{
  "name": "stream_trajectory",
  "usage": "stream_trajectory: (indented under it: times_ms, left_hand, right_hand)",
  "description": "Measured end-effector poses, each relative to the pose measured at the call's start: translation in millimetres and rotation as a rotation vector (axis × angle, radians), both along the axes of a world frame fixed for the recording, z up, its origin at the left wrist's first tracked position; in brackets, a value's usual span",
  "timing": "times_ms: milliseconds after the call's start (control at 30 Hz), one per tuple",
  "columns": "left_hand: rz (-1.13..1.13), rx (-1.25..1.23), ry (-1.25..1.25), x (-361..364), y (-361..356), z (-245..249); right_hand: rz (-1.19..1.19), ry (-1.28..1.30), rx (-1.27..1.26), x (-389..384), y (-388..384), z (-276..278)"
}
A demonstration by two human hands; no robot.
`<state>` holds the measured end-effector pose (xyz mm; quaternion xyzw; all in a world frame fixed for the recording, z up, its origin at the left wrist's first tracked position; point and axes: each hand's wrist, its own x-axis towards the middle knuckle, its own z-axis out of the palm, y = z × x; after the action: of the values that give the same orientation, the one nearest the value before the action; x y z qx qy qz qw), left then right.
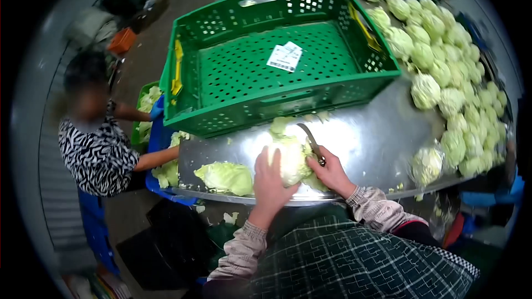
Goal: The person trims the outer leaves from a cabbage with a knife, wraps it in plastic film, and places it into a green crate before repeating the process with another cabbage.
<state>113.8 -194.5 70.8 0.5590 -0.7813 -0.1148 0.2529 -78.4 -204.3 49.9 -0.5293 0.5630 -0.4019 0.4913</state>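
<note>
A pale cabbage [290,160] rests on the metal table [360,133] in front of me. My left hand [270,180] lies on its left side with fingers spread over the leaves. At its right side my right hand [331,173] is closed round the handle of a curved knife [311,141], whose blade points up and left beside the cabbage. A loose green leaf [226,178] lies to the left of my left hand. Other leaf pieces touch the cabbage at its top and lower right.
A green crate [282,89] with paper labels inside stands beyond the cabbage. Many cabbages [440,69] are heaped at the right, one wrapped in clear film [427,165]. A co-worker [97,133] at the left reaches toward a blue crate [157,158] of leaves.
</note>
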Motion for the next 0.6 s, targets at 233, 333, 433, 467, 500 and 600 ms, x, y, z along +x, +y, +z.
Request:
stream_trajectory:
  times_ms: [233, 333, 433, 467, 500, 600]
  left_hand:
    - [0.069, 0.178, 0.046, -2.4, -9.4, 12.5]
    - [0.075, 0.206, 0.02, -9.2, -11.9, 21.8]
    - [0.098, 0.209, 0.012, -11.8, -9.4, 19.4]
    - [0.107, 0.201, 0.011, -12.7, -10.8, 17.2]
    - [0.11, 0.169, 0.008, -13.9, -10.5, 13.6]
    - [0.133, 0.121, 0.016, -18.5, -8.9, 5.0]
  right_hand:
    - [0.133, 0.458, -0.163, 0.3, 18.1, 5.0]
    - [0.107, 0.541, -0.203, 5.7, 11.2, 6.3]
    - [0.211, 0.562, -0.099, 4.2, 10.6, 12.7]
    - [0.232, 0.567, -0.098, 4.5, 9.3, 14.0]
    - [0.224, 0.573, -0.092, 5.5, 8.7, 15.5]
    - [0.214, 0.634, -0.148, 9.6, 4.4, 24.9]
